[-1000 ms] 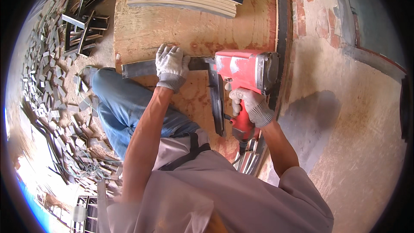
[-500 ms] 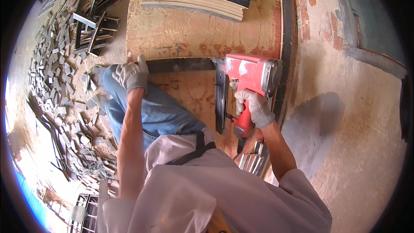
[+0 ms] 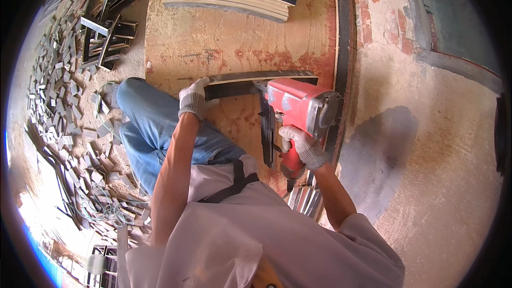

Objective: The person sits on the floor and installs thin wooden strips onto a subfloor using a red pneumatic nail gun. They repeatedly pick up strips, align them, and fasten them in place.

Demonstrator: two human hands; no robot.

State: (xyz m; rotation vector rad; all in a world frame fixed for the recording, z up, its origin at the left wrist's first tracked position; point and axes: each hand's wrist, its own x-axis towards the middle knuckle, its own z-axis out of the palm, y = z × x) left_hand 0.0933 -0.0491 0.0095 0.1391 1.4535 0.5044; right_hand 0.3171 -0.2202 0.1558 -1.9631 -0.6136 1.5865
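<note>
My left hand, in a pale knitted glove, is closed on the left end of a dark-faced wooden strip. The strip lies crosswise over the wooden board, with its pale layered edge showing on top. In my gloved right hand is the handle of a red nail gun. The gun's nose touches or hangs just over the strip right of its middle; which of the two I cannot tell. Its black magazine points back toward my body. The gun body hides part of the strip's right side.
A stack of curved wooden strips rests at the board's far end. Dark strips run along the right edge by the wall. Many small wood offcuts cover the floor at left, near a hose. Short strips lie below the gun.
My left hand has moved right and taken hold of the strip's end. The strip has shifted right and tipped, showing its pale edge. The gun stays in my right hand.
</note>
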